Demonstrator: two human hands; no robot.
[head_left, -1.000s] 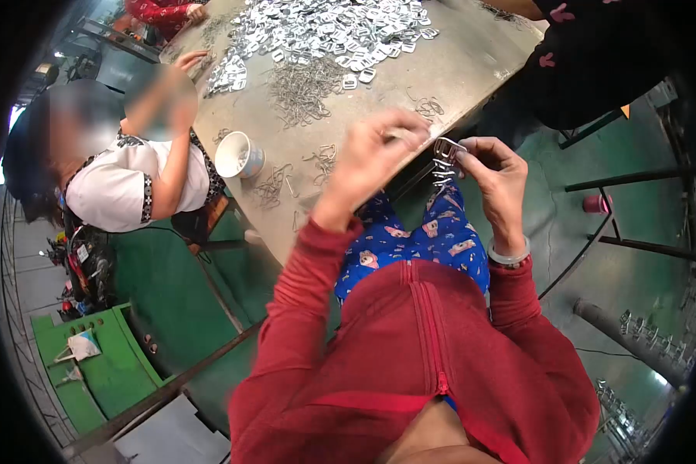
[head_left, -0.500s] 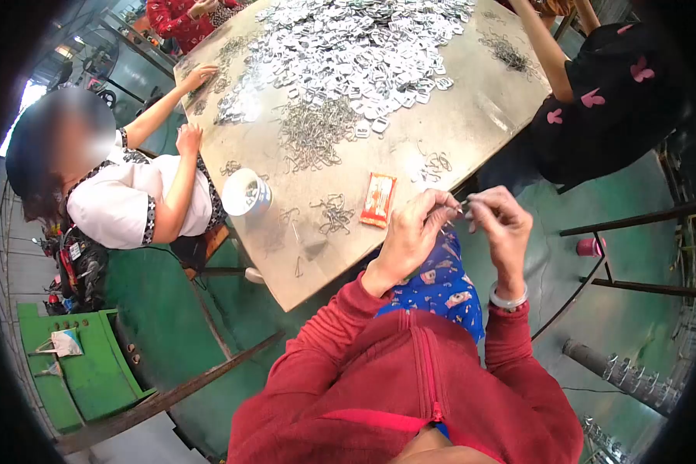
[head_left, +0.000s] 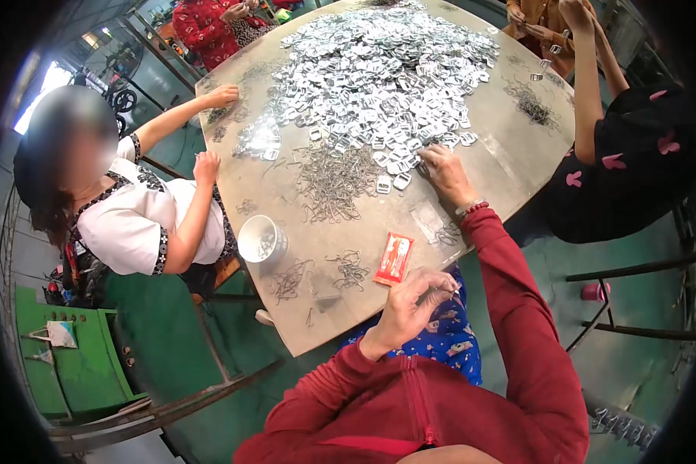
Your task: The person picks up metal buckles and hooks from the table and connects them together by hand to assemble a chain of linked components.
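Note:
My left hand (head_left: 410, 305) hovers just off the near edge of the round metal table (head_left: 503, 155), fingers pinched shut on a thin metal wire piece (head_left: 450, 292). My right hand (head_left: 445, 174) reaches far across the table and lies palm down on the near edge of a big heap of shiny metal buckles (head_left: 379, 69). Its fingers are on the buckles; whether it grips one is hidden. A tangle of wire clips (head_left: 332, 182) lies just left of that hand. A red packet (head_left: 394, 259) lies on the table close to my left hand.
A white cup (head_left: 261, 240) and small wire clusters (head_left: 352, 271) sit near the table's front edge. Other people sit around the table: one in white (head_left: 139, 216) at left, one in black (head_left: 626, 170) at right, one in red (head_left: 209, 27) far. A green box (head_left: 54, 348) stands lower left.
My hands were together near my lap on a metal piece. The right hand has since let go and stretched out to the buckle heap; the left stays low, still pinching.

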